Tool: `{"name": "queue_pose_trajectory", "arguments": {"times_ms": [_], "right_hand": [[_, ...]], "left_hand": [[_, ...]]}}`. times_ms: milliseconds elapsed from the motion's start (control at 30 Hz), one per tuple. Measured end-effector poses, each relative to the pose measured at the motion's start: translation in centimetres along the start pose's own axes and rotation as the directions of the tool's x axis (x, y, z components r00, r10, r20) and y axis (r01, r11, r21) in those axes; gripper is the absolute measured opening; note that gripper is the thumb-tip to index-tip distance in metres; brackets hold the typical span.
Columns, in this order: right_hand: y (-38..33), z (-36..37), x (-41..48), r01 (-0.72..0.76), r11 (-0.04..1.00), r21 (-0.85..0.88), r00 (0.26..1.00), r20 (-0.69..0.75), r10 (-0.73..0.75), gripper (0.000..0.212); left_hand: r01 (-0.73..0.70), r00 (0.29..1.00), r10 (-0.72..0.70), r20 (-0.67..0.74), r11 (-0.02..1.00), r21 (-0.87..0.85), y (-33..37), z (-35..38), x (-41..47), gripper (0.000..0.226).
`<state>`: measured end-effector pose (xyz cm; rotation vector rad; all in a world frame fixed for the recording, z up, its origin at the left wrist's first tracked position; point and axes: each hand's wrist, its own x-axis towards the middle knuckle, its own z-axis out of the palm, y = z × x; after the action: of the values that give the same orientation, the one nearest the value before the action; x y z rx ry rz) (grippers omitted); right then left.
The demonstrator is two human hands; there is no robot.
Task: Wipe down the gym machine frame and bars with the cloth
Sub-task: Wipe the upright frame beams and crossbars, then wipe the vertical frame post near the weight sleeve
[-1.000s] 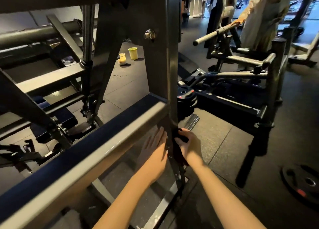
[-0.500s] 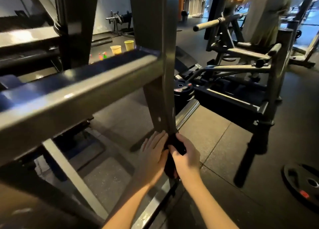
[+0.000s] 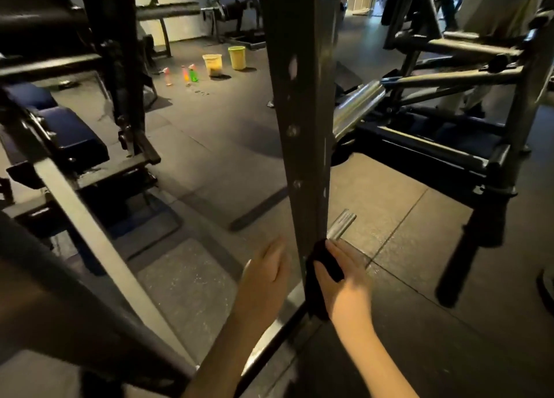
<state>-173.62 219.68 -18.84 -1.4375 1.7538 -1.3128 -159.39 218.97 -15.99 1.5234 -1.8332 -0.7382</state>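
Observation:
A dark upright post (image 3: 302, 127) of the gym machine frame runs down the middle of the view to a base rail on the floor. My right hand (image 3: 341, 273) grips a black cloth (image 3: 322, 265) against the lower right side of the post. My left hand (image 3: 268, 273) lies flat with straight fingers on the post's left side, just above the base. A sloping grey bar (image 3: 99, 241) of the same machine crosses at the lower left.
Two yellow buckets (image 3: 223, 61) and coloured spray bottles (image 3: 187, 75) stand on the rubber floor farther back. A blue padded bench (image 3: 69, 127) sits left. Another machine with a chrome bar (image 3: 356, 109) fills the right, with a person standing behind it at the top right.
The view has dropped lower along the post. Both hands have stayed near the post's base, my right hand rubbing the cloth down its side.

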Motion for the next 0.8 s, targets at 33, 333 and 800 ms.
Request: {"name": "queue_pose_trajectory", "arguments": {"times_ms": [33,333,800], "right_hand": [[1.5,0.6,-0.4,-0.011,1.0,-0.016,0.999,0.044,0.012,0.04],[13.7,8.3,-5.1,0.189,0.954,-0.234,0.967,0.213,-0.139,0.042],[18.9,13.4,-8.0,0.115,0.969,-0.221,0.902,0.432,-0.009,0.031]], "left_hand": [[0.002,1.0,-0.003,0.02,1.0,0.02,-1.4,1.2,-0.5,0.037],[-0.059,0.997,0.038,0.066,0.931,0.36,-16.7,8.4,-6.5,0.036],[0.067,0.956,-0.235,0.173,0.752,0.656,-24.6,10.5,-11.1,0.052]]}}
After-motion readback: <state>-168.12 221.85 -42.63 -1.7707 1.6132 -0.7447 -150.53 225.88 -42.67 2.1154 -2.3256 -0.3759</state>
